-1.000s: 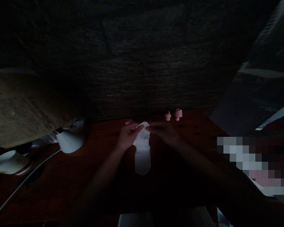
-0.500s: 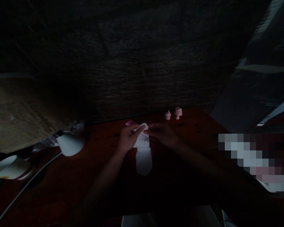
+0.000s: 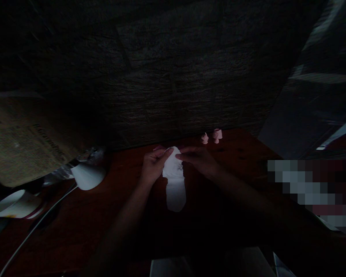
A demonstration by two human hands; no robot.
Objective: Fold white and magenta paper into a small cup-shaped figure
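Observation:
The scene is very dark. A white sock-shaped piece of cloth (image 3: 175, 184) lies on the reddish-brown table (image 3: 103, 207), its long end toward me. My left hand (image 3: 152, 166) pinches its far end from the left, fingers closed on it. My right hand (image 3: 198, 159) grips the same far end from the right, its fingers closed too. A small pink thing peeks out just behind my left fingers.
Two small pink objects (image 3: 212, 136) stand at the back of the table by the dark wall. A white lamp head (image 3: 88, 177) with its cable sits to the left, near a cardboard box (image 3: 23, 142) and a white dish (image 3: 13, 206).
Both hands have shifted slightly along the cloth's far end, still holding it. The cloth looks a little more bunched at the top. The view has tilted slightly.

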